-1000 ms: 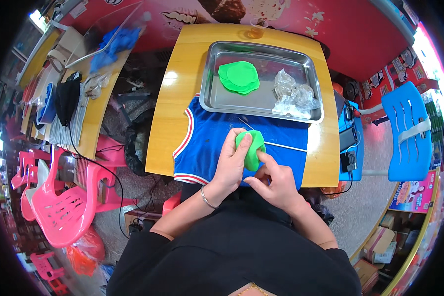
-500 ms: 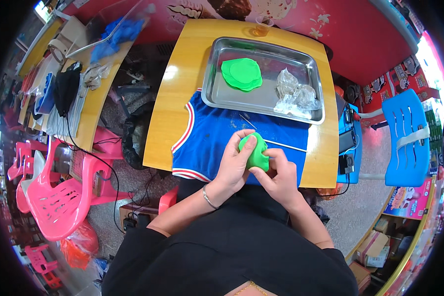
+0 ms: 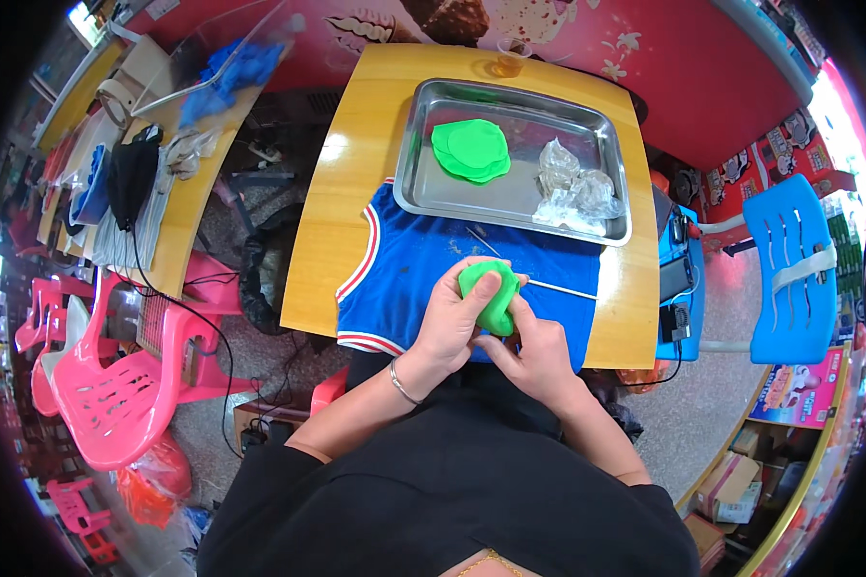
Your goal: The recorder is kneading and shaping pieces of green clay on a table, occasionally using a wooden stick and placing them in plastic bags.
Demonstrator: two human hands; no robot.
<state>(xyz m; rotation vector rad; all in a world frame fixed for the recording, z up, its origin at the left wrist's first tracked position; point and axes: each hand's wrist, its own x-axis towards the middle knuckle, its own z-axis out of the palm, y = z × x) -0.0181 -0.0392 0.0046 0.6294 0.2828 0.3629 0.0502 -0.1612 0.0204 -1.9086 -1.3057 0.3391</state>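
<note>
Between my two hands is a soft, bright green piece of modelling clay (image 3: 491, 310), curled over into a cupped shape. My left hand (image 3: 449, 317) grips its left side, thumb lying across the front. On the right edge, my right hand (image 3: 534, 351) has its bent fingers pressed to the clay, with the thumb just below. Both hands are above a blue sports jersey (image 3: 404, 279) with red and white trim, spread on the table. Beyond it, a metal tray (image 3: 402, 192) holds several flat green rounds (image 3: 471, 149) overlapping at left and crumpled clear plastic (image 3: 577, 188) at right.
A thin white stick (image 3: 563, 288) lies on the jersey. At the far edge of the yellow table (image 3: 318, 240) stands a clear cup (image 3: 510, 60) with amber liquid. Pink chairs (image 3: 115, 404) are to the left, a blue chair (image 3: 789, 269) to the right.
The green clay has turned and folded more between my hands. My right fingers have moved in closer along its edge, and the right thumb has dropped lower.
</note>
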